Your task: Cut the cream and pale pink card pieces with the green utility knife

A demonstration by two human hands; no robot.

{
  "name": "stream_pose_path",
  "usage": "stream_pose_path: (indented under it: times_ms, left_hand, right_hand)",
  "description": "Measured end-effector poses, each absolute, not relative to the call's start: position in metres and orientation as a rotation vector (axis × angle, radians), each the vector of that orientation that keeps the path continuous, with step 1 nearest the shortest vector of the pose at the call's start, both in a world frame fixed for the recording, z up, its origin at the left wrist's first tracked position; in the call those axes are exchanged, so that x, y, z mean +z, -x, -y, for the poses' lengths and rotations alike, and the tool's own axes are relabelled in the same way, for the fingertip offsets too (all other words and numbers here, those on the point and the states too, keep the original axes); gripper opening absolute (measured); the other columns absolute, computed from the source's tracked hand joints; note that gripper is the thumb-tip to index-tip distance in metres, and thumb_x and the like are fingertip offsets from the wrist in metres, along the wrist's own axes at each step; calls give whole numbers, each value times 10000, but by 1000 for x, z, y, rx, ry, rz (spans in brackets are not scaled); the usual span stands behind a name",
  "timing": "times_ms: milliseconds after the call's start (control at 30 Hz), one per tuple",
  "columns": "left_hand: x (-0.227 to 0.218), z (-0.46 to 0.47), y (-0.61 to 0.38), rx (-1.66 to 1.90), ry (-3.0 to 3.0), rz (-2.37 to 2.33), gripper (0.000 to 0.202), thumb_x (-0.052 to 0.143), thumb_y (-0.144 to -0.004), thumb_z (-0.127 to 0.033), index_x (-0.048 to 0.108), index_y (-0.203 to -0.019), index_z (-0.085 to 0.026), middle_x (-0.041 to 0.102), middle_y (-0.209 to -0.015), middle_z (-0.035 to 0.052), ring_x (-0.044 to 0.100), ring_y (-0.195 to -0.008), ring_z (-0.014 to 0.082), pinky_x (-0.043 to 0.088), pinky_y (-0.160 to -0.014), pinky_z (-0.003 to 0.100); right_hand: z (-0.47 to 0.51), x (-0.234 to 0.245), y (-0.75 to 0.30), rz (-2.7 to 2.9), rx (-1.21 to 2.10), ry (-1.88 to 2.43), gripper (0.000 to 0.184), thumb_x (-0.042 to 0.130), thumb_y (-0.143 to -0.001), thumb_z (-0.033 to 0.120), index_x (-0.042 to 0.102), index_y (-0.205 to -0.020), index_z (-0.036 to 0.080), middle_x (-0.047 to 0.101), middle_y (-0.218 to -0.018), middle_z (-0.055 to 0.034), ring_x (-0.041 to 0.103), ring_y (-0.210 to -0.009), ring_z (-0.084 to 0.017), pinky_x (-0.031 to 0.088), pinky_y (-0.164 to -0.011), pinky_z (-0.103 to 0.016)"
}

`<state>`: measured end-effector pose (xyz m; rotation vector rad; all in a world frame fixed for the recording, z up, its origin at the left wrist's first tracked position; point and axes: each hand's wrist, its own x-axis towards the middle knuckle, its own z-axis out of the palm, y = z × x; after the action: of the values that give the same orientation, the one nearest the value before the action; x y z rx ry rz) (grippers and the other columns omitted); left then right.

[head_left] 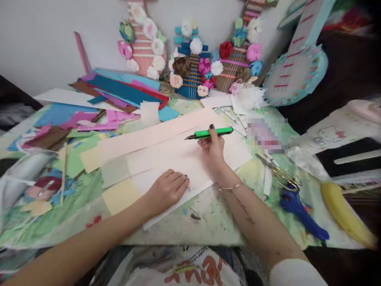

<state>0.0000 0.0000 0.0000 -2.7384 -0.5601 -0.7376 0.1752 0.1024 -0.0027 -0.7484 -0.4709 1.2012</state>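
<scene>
My right hand (212, 153) holds a green utility knife (205, 134) above the white paper, its pointed dark tip to the left. The thumb lies along the top of the handle. My left hand (168, 188) rests palm down on the large white sheet (238, 153), fingers bent a little and holding nothing. A long pale pink paper strip (154, 133) lies across the sheet's far side. Small yellow paper squares (122, 195) and a grey-green paper piece (115, 172) lie left of my left hand.
Coloured paper scraps (119, 91) pile up at the back left. Decorated paper guitars (193, 73) lean on the wall. To the right are markers (235, 119), gold-handled scissors (282, 174), a blue glue gun (303, 212) and a banana (345, 214). A thin stick (64, 172) lies left.
</scene>
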Motion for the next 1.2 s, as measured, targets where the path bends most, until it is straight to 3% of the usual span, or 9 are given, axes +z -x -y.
stream_pose_path:
  times_ms: [300, 533, 667, 767, 967, 1200]
  left_hand:
    - [8, -8, 3, -881, 2726, 569, 164, 497, -908, -51, 633, -1000, -54, 711, -907, 147, 661, -864, 237, 493, -706, 366]
    - [7, -14, 7, -1106, 2753, 712, 164, 578, -861, -56, 640, -1003, -107, 726, -892, 109, 670, -821, 210, 500, -700, 348]
    - [5, -16, 8, -1319, 2824, 1001, 152, 587, -858, -123, 694, -949, -181, 744, -879, 52, 685, -811, 181, 514, -759, 331]
    - [3, -16, 8, -1452, 2833, 1288, 142, 591, -847, -178, 720, -901, -204, 746, -834, 27, 688, -764, 164, 524, -723, 288]
    - [2, -23, 12, -1549, 2755, 1721, 126, 616, -821, -219, 738, -840, -192, 754, -837, 33, 708, -755, 174, 544, -689, 242]
    - [14, -43, 17, -1715, 2698, 2039, 175, 674, -781, -347, 751, -806, -191, 753, -836, 40, 707, -793, 204, 539, -722, 260]
  right_hand:
    - [-94, 21, -187, 524, 1172, 722, 329, 720, -737, 440, 558, -622, 178, 575, -466, 43, 438, -369, -56, 444, -433, -205]
    - [-88, 39, -199, 455, 1175, 645, 304, 707, -758, 410, 560, -638, 172, 537, -443, 72, 415, -362, -39, 455, -463, -195]
    - [-85, 48, -202, 416, 1182, 595, 328, 704, -754, 410, 523, -603, 182, 521, -437, 81, 428, -358, -30, 435, -442, -175]
    - [-76, 62, -202, 432, 1207, 578, 314, 667, -780, 410, 509, -615, 195, 524, -464, 90, 402, -334, -16, 407, -414, -169]
    - [-47, 84, -198, 683, 1249, 499, 292, 636, -772, 446, 492, -652, 223, 421, -451, 95, 332, -326, -41, 247, -337, -202]
    - [-50, 72, -201, 693, 1393, 489, 294, 635, -721, 420, 447, -617, 219, 316, -410, 99, 193, -351, -55, 194, -347, -211]
